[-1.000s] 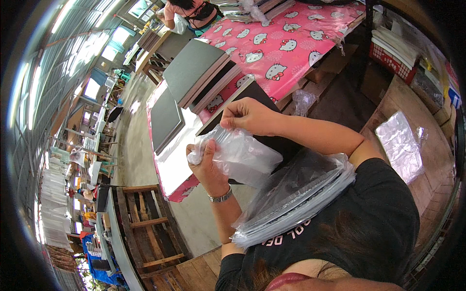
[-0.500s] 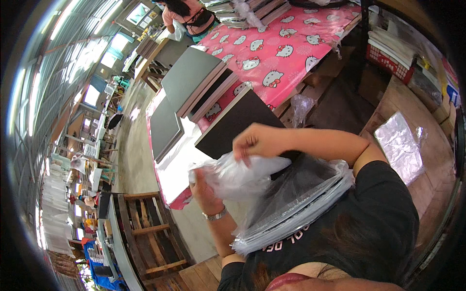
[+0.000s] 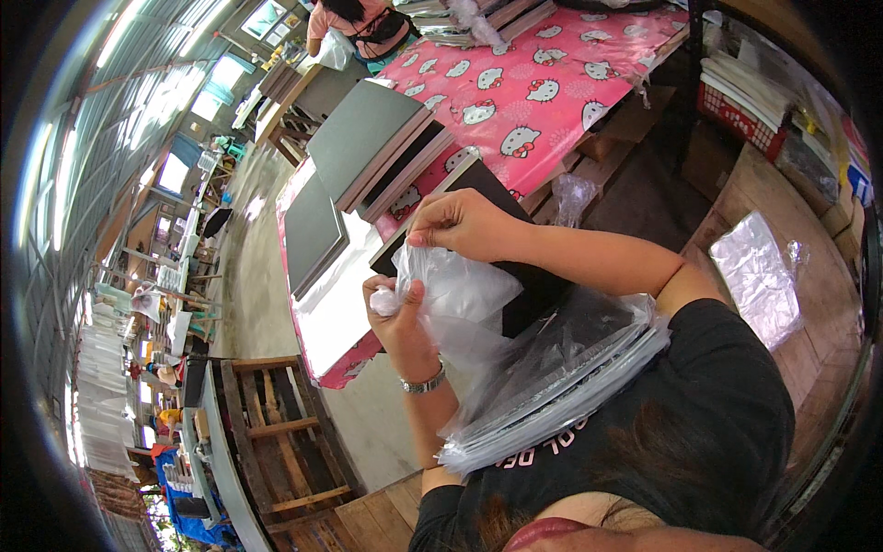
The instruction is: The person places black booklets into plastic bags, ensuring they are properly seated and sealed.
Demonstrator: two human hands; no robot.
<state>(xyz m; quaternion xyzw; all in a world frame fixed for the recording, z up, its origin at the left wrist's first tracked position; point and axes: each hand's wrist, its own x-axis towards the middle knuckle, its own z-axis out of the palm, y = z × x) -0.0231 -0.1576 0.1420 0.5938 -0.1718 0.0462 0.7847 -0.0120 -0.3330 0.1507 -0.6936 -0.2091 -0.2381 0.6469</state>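
Note:
A thin clear plastic bag [image 3: 464,285] is stretched between my hands above the table's near edge. My left hand [image 3: 400,317], with a metal watch at the wrist, is closed round a bunched part of it. My right hand [image 3: 460,224] pinches the bag's upper edge between thumb and fingers. A pile of flat clear plastic bags [image 3: 570,377] lies against my front, below my right forearm. Just beyond my right hand, partly hidden by it and the bag, lies a dark flat board [image 3: 492,189].
The table has a pink patterned cover [image 3: 515,101]. Stacked grey boards [image 3: 368,138] and another grey board [image 3: 313,239] lie on it. A wooden pallet [image 3: 285,428] stands at lower left, a red basket [image 3: 736,115] at right. A silvery plastic packet [image 3: 756,276] lies right. Another person [image 3: 363,32] stands far off.
My right hand has moved slightly up and left and now pinches the bag's upper edge. My left hand has closed round a bunched part, and the bag hangs more spread out.

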